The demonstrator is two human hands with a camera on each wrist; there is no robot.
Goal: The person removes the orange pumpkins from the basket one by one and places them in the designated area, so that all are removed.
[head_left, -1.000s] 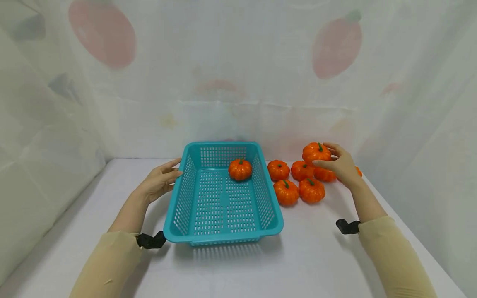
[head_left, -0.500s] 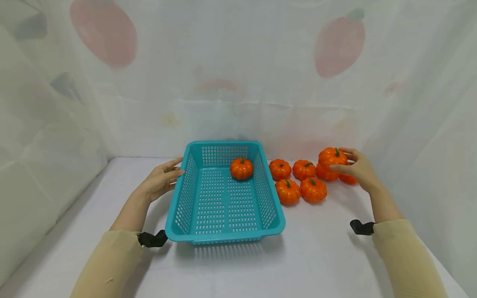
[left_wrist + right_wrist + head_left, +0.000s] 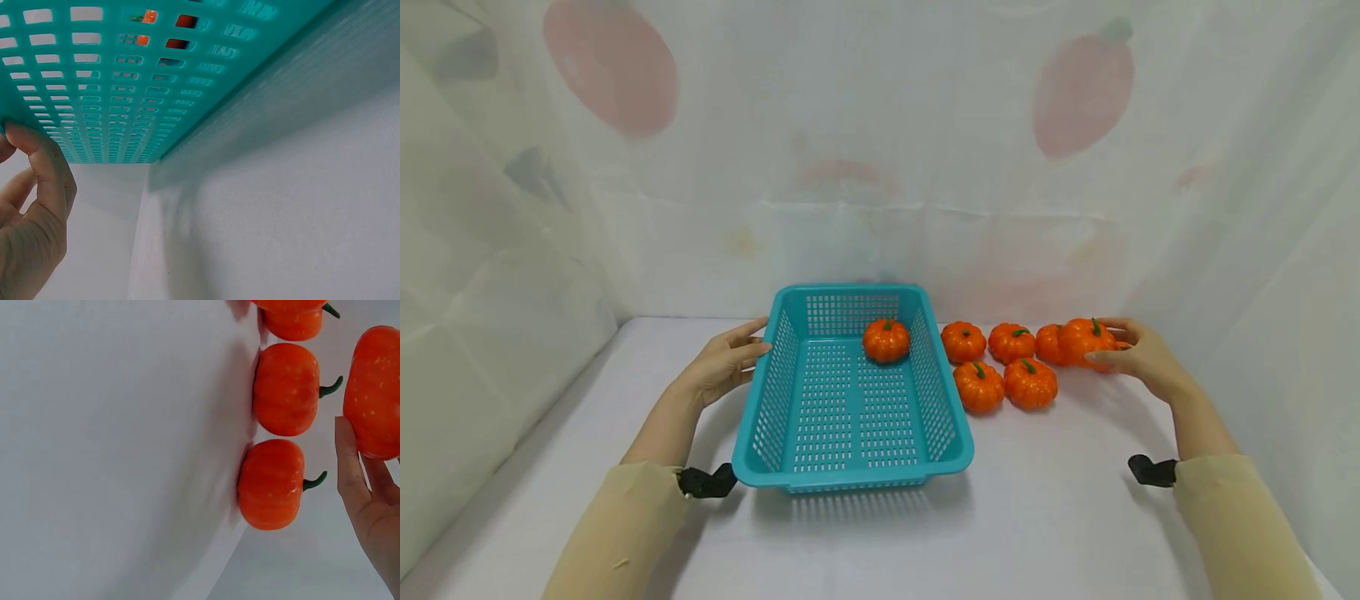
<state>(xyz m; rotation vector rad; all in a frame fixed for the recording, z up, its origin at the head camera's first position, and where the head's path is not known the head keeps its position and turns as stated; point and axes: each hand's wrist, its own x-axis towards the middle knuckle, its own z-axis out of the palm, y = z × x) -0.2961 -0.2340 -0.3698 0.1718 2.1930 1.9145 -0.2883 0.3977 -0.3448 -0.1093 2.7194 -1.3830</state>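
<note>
My right hand point(image 3: 1153, 360) holds a small orange pumpkin point(image 3: 1082, 342) with a green stem, thumb on the near side and fingers behind. In the right wrist view this pumpkin point(image 3: 378, 394) is off the surface, apart from the other pumpkins point(image 3: 286, 389). On the left, my left hand point(image 3: 718, 367) grips the rim of a turquoise perforated basket point(image 3: 853, 479). Its fingers point(image 3: 50, 175) are bent at the basket's edge in the left wrist view. One pumpkin point(image 3: 886, 341) sits inside the basket, towards the back right.
Right of the basket, several more pumpkins stand on the white table point(image 3: 1037, 508), including a near one point(image 3: 1031, 383) and a back one point(image 3: 964, 342). One at the far right is partly hidden behind the held pumpkin. A pale printed curtain point(image 3: 880, 242) hangs behind the table.
My right hand has carried the pumpkin to the right and lowered it towards the right end of the back row. The left hand and the basket have stayed almost still.
</note>
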